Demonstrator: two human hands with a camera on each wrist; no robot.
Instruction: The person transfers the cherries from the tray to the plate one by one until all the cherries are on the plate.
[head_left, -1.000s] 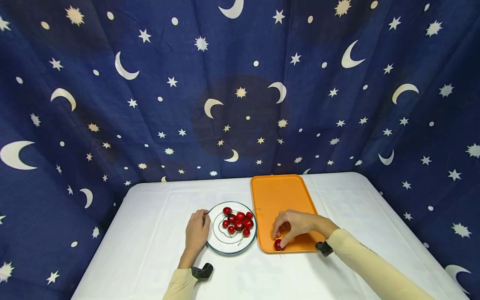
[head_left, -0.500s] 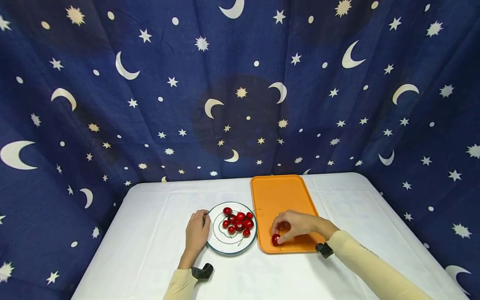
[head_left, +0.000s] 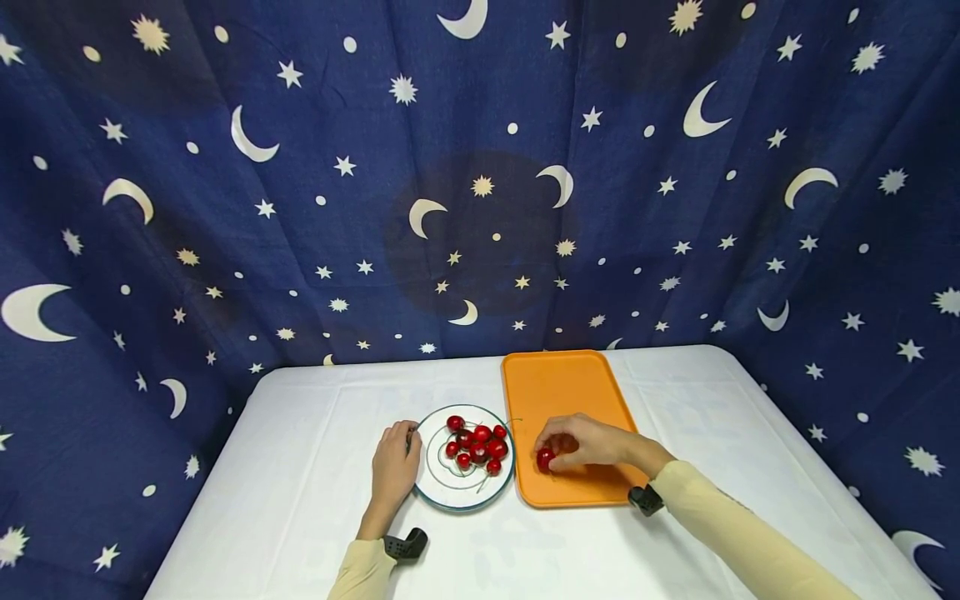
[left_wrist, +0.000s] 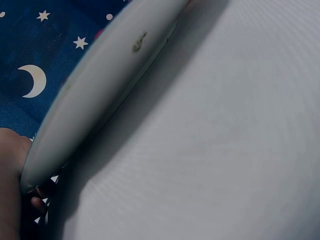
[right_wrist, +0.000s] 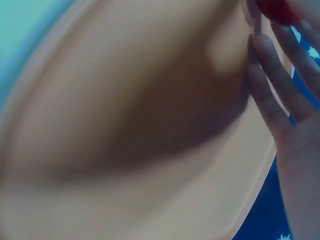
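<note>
My left hand point(head_left: 395, 462) grips the left rim of a white, blue-edged plate point(head_left: 431, 493). In the left wrist view the hand point(left_wrist: 10, 170) wraps the edge of the plate point(left_wrist: 100, 95), with fingertips under the rim. Several red cherries point(head_left: 478, 452) with stems lie on the plate. Over the near half of an orange tray point(head_left: 558, 379), my right hand point(head_left: 588, 442) pinches one red cherry point(head_left: 544, 460) between thumb and fingers. The right wrist view shows that cherry point(right_wrist: 277, 10) at the top, with the other fingers point(right_wrist: 280, 75) stretched down close to the tray point(right_wrist: 185, 200).
Plate and tray stand side by side on a white-covered table point(head_left: 315, 433). One thin stem point(head_left: 516, 420) reaches past the plate's edge towards the tray. A dark blue curtain point(head_left: 480, 217) with moons and stars hangs behind and at both sides.
My right hand has moved the cherry from the tray's near left corner a little away from me and to the left. The left hand and plate stay where they were.
</note>
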